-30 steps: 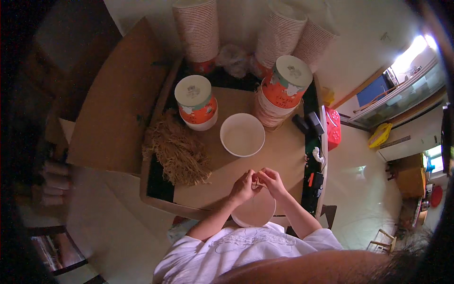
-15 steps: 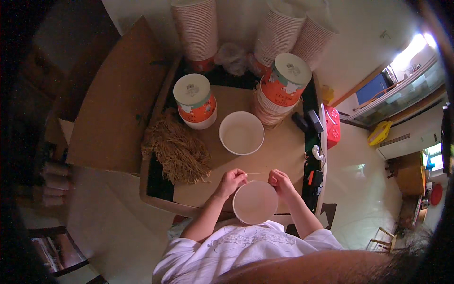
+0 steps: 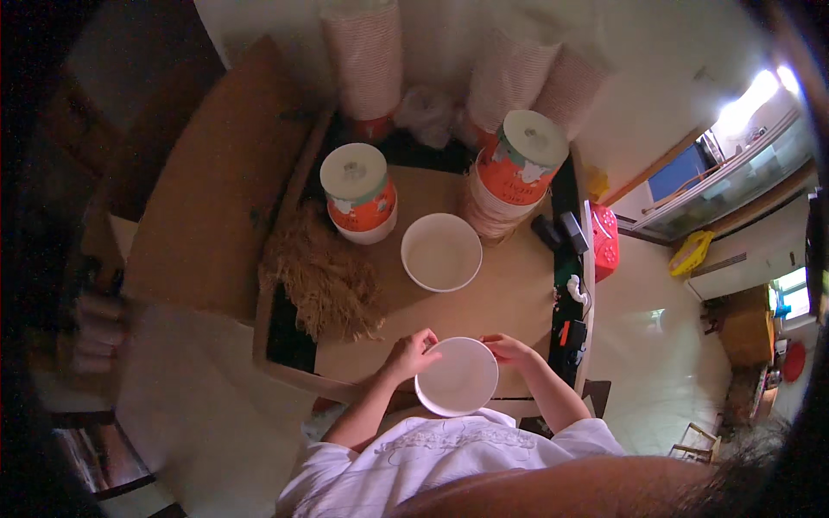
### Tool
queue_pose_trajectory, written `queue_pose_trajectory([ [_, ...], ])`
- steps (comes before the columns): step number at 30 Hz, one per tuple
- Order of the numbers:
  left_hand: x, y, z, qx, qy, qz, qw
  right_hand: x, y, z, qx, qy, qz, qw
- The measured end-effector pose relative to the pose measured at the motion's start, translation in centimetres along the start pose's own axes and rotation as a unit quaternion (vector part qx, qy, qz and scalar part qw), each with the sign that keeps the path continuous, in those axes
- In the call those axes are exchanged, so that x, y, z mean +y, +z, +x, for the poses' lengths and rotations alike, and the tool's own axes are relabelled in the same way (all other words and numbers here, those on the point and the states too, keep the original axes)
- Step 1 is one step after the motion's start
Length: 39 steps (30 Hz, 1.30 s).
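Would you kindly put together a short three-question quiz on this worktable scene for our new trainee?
1. True or false: the round white paper bowl near the person's chest is held between the left hand and the right hand.
2. What lies heaped left of the open white bowl at mid-table? A) tan straw-like fibre B) blue cloth C) metal spoons
3. Fill in: the two lidded orange-and-white tubs stand on the ___ cardboard sheet.

Key: 1. True. 2. A, the tan straw-like fibre pile. 3. Brown.
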<state>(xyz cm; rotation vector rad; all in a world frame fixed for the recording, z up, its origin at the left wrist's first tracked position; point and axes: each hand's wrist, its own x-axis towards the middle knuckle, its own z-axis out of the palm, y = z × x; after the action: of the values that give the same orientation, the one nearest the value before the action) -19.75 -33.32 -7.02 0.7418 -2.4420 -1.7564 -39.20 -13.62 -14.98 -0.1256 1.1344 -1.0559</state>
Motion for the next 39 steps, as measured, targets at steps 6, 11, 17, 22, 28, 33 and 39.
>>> queue_pose_trajectory([
  [6,3.0,0.9,-0.7,0.034,0.153,0.069,0.985,-2.2,0.2,-1.2,-0.070,-0.078,-0.098,0.990],
  [11,7.1,-0.4,-0.3,0.033,0.313,0.137,0.939,-10.5,3.0,-7.0,-0.155,-0.193,-0.040,0.968],
  [17,11.4,-2.0,0.5,0.217,0.391,0.090,0.890,-20.0,6.9,-17.3,0.293,-0.430,-0.439,0.733],
  [22,9.7,-1.9,1.5,0.238,0.319,0.037,0.917,-25.3,8.0,-20.3,0.448,-0.627,-0.508,0.384],
  [28,7.7,-1.8,1.5,0.264,0.258,0.057,0.928,-30.2,7.3,-19.7,0.478,-0.627,-0.554,0.268],
  [33,7.2,-2.0,1.6,0.274,0.242,0.065,0.928,-33.3,5.1,-17.1,0.458,-0.616,-0.583,0.267],
  [39,5.9,-2.0,1.9,0.271,0.225,0.056,0.934,-34.7,4.7,-14.0,0.424,-0.614,-0.573,0.339],
])
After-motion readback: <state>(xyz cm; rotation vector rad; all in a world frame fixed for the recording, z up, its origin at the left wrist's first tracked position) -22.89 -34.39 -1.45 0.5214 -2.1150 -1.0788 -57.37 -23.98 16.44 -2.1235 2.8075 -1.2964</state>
